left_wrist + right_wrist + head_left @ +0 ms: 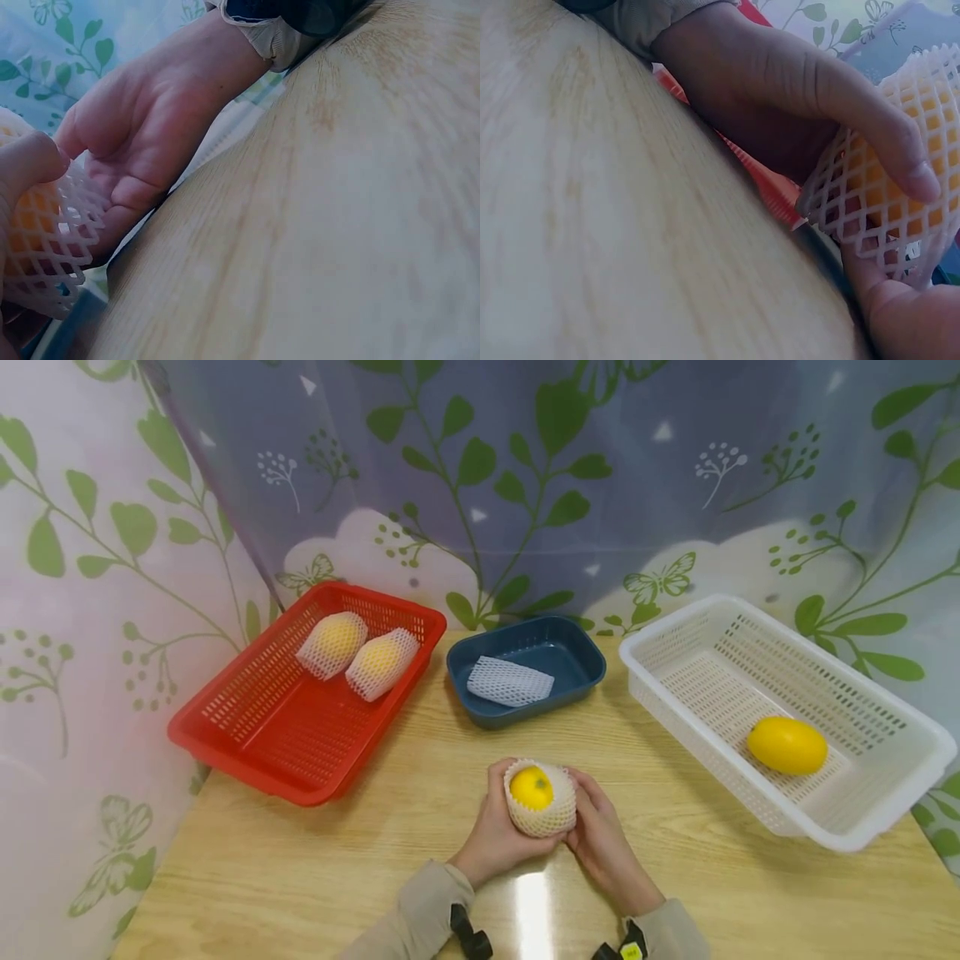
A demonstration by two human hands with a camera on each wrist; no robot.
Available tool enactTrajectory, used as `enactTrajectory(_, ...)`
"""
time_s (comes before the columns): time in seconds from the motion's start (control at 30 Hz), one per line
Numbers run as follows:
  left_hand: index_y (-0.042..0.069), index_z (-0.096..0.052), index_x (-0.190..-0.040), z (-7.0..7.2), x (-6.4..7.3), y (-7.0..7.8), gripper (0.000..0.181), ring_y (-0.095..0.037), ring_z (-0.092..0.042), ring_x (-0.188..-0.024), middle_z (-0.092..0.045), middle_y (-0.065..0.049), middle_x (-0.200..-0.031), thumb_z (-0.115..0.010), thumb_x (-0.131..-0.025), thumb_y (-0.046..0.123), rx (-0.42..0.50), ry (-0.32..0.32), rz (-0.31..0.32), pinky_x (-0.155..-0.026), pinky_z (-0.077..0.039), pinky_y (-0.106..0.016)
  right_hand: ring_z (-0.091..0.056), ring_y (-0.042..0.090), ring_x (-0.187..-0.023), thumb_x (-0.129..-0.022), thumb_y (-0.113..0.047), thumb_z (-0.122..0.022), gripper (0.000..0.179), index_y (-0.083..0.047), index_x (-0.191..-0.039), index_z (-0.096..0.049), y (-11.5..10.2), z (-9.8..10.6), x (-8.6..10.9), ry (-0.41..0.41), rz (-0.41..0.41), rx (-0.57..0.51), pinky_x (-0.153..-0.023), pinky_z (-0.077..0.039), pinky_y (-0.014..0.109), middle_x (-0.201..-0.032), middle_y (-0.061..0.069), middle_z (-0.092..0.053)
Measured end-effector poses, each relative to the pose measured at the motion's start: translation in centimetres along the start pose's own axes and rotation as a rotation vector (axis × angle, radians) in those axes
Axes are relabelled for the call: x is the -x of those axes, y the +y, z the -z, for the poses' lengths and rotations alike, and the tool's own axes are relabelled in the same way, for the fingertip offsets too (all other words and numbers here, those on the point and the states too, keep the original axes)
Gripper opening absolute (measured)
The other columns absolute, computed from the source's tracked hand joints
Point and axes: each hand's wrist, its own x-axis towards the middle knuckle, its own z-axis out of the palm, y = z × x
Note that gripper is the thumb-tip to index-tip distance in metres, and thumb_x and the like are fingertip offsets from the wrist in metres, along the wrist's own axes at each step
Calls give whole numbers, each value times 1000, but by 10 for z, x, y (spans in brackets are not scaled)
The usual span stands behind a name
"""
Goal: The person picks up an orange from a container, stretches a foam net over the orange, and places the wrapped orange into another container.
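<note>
In the head view my hands are together at the table's front middle, around a yellow lemon-shaped fruit in a white foam net. One end of the fruit, with a greenish spot, shows through the net's opening. My left hand grips it from the left, its thumb lying over the mesh in the right wrist view. On the other side, my right hand holds the net's right end with bent fingers. Its palm shows in the left wrist view; some fingertips are hidden behind the net.
A red basket at the left holds two netted yellow fruits. Behind the hands a blue tray contains a flat white foam net. The white basket at the right has one bare yellow fruit. Patterned curtains surround the table.
</note>
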Motion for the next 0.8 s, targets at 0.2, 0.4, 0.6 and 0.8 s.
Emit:
enactTrajectory(0.2, 23, -31, -139, 1, 0, 1, 101, -19, -53, -119, -51, 2, -133, -93, -61, 8, -8, 29, -12, -105, -41, -37, -60, 10, -105, -106, -25, -47, 24, -13, -125, -55, 1, -1, -3, 23, 95, 126, -86, -52, 26, -118, -3, -61)
enactTrajectory(0.4, 21, -33, -137, 1, -1, 1, 99, -19, -56, -116, -54, 3, -132, -93, -59, 6, -39, 51, -45, -102, -44, -36, -61, 10, -101, -103, -7, -50, 29, 4, -130, -53, 1, 2, -5, 121, 390, 493, -86, -51, 21, -115, 10, -62)
enactTrajectory(0.6, 24, -36, -138, 2, 0, 2, 100, -17, -57, -113, -57, 4, -130, -93, -57, 8, -62, 39, -36, -100, -45, -37, -56, 14, -121, -101, 4, -46, 32, 5, -132, -55, 0, 5, -4, -38, 567, 570, -103, -43, 25, -131, 18, -59)
enactTrajectory(0.8, 26, -32, -140, 2, 2, 1, 102, -19, -52, -117, -51, 2, -133, -91, -58, 7, 29, -10, 22, -102, -41, -37, -57, 12, -117, -95, 12, -39, 38, 5, -127, -58, -2, 3, 2, -69, 504, 503, -99, -45, 23, -124, 1, -64)
